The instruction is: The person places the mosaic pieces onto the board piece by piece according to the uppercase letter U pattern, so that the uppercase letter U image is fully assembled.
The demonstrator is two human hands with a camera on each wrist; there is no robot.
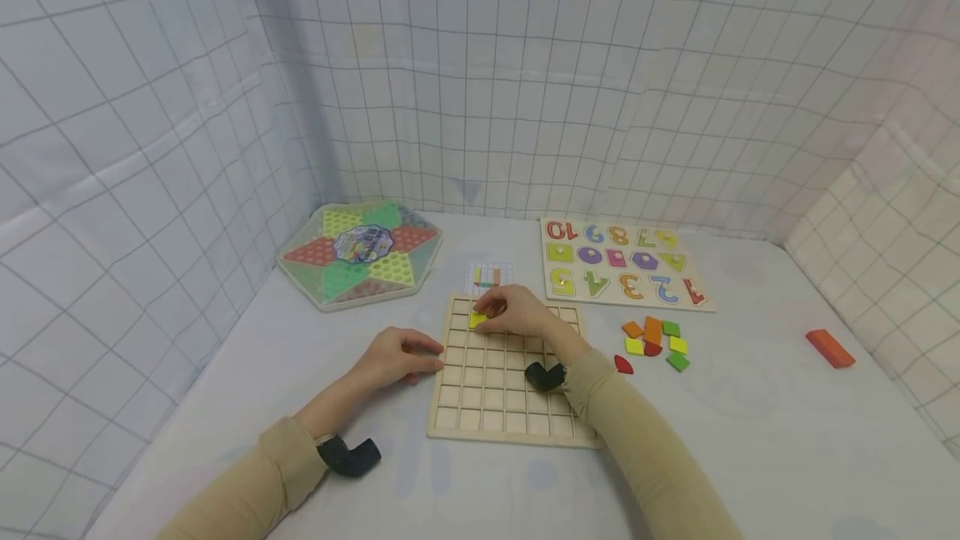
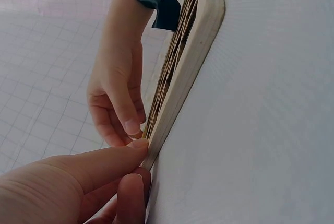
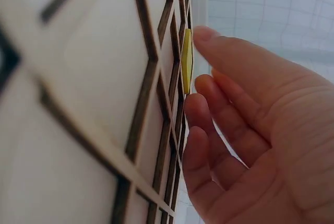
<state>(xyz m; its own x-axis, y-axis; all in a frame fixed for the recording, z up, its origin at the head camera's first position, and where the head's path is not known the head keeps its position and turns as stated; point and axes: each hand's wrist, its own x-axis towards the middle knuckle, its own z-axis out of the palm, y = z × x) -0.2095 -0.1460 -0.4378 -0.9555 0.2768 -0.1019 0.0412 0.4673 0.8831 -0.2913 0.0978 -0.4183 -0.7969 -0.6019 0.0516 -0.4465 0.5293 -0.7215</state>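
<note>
A light wooden grid board (image 1: 471, 398) lies flat on the table. My right hand (image 1: 517, 312) is over its far left part, thumb and finger at opposite sides of a yellow square tile (image 1: 477, 320). In the right wrist view, the yellow tile (image 3: 187, 62) sits at the grid surface between the fingertips of my right hand (image 3: 250, 109). My left hand (image 1: 393, 354) lies beside the board, relaxed fingertips touching its left edge. From the left wrist, the left hand (image 2: 78, 182) meets the board's side (image 2: 190, 72).
A printed pattern card (image 1: 491, 275) lies behind the board. Several coloured tiles (image 1: 653, 330) are scattered to the right. A number puzzle (image 1: 615, 261) stands back right, a hexagonal star game board (image 1: 360, 252) back left. An orange-red block (image 1: 830, 348) lies far right.
</note>
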